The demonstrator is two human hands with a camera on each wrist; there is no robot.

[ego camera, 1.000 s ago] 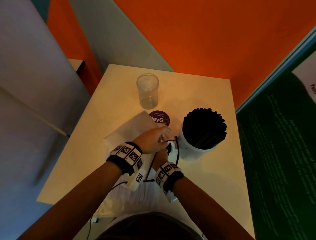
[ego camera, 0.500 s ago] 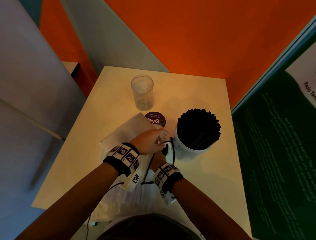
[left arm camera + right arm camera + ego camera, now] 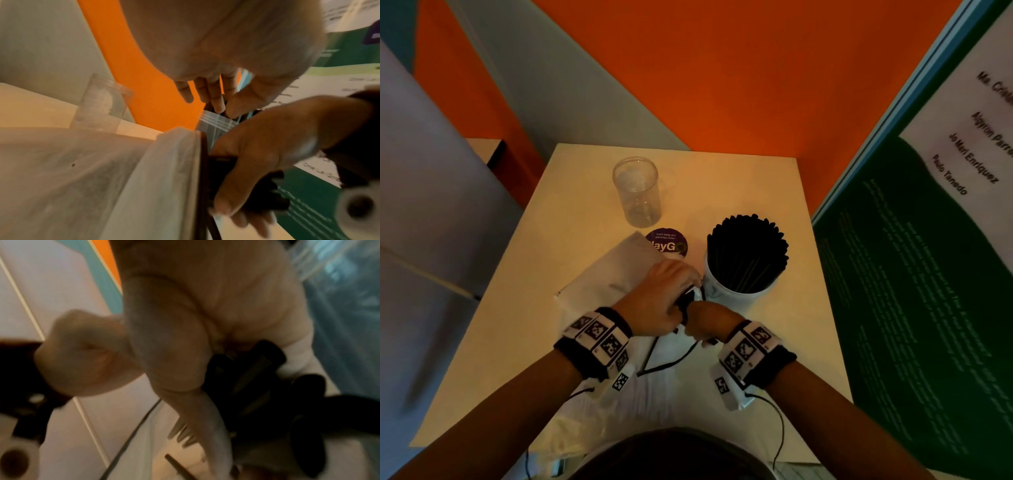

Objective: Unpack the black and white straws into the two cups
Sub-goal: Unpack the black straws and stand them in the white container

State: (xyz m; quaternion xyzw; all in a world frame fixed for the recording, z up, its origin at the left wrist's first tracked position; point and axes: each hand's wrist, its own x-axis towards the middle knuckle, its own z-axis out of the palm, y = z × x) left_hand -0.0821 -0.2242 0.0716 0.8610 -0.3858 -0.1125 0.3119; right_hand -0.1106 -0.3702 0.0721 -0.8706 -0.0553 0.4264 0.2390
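Note:
A white cup (image 3: 722, 291) packed with black straws (image 3: 748, 253) stands on the table's right side. An empty clear cup (image 3: 637, 192) (image 3: 98, 104) stands further back. A clear plastic bag of white straws (image 3: 613, 274) (image 3: 72, 162) lies flat in front of me. My left hand (image 3: 667, 291) (image 3: 82, 353) is curled at the bag's end beside the white cup and pinches the plastic. My right hand (image 3: 705, 322) (image 3: 257, 154) grips black scissors (image 3: 261, 194) (image 3: 257, 386) against that same end. The blades are mostly hidden.
The small pale table (image 3: 551, 308) has a round purple sticker (image 3: 667, 241) between the cups. An orange wall stands behind it. A green printed panel (image 3: 911, 291) is close on the right, a grey surface on the left. Black cables (image 3: 667, 363) trail from my wrists.
My right wrist has swung out to the right from under the left hand. Both hands stay at the bag's end beside the white cup.

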